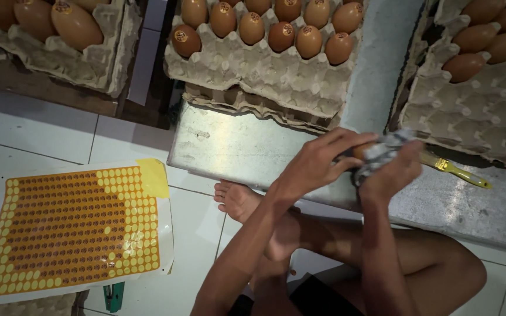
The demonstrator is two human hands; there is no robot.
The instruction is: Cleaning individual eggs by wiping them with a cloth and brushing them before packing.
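Egg (pixel 361 151): over the metal worktop (pixel 247 146), clamped in left hand (pixel 317 161), wrapped by a grey cloth (pixel 382 153) under right hand (pixel 390 172). Risk: hard rubbing likely cracks the shell; a slip drops it onto the worktop.

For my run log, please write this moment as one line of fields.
left hand: holds egg | right hand: presses grey cloth on egg | nearby: yellow brush, sticker sheet, egg tray
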